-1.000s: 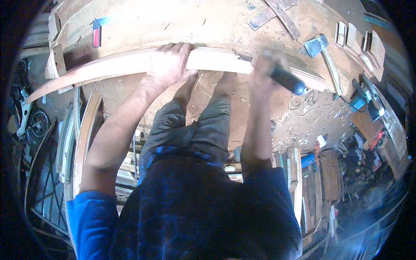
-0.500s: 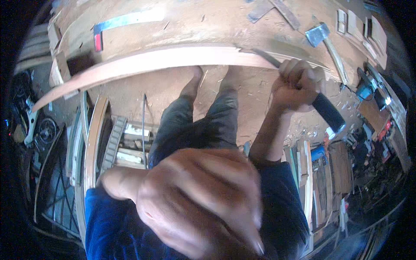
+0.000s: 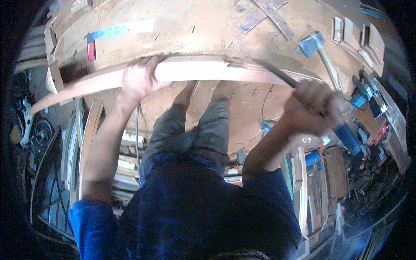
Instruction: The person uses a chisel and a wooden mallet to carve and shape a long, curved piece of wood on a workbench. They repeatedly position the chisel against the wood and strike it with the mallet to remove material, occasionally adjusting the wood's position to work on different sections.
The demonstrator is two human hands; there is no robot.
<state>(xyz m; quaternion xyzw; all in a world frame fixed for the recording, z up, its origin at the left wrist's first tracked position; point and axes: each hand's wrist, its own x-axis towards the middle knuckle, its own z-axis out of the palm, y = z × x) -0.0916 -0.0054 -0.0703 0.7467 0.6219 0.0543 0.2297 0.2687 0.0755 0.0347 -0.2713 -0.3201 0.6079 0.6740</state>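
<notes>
A long pale wooden board [image 3: 195,70] lies across the near edge of the workbench [image 3: 186,41], its left end tapering past the bench. My left hand [image 3: 139,80] is closed over the board left of its middle, fingers on the far side and thumb on top. In my right fist [image 3: 315,106], blurred a little, is a chisel [image 3: 277,73] with a dark blade and a thick dark handle sticking out below the hand. The blade slants up and left over the board, its tip near a splintered notch [image 3: 234,62] in the wood. Whether the tip touches the wood, I cannot tell.
On the bench are a metal try square [image 3: 121,29], a hammer-like tool [image 3: 312,44] with a wooden handle, crossed wood strips [image 3: 266,17] and several wood pieces [image 3: 357,39]. A power tool [image 3: 359,97] sits at the right. Stacked timber [image 3: 320,182] stands near my right side.
My left hand has gone from close before the camera down onto the board. My right hand has shifted right and slightly down with the chisel.
</notes>
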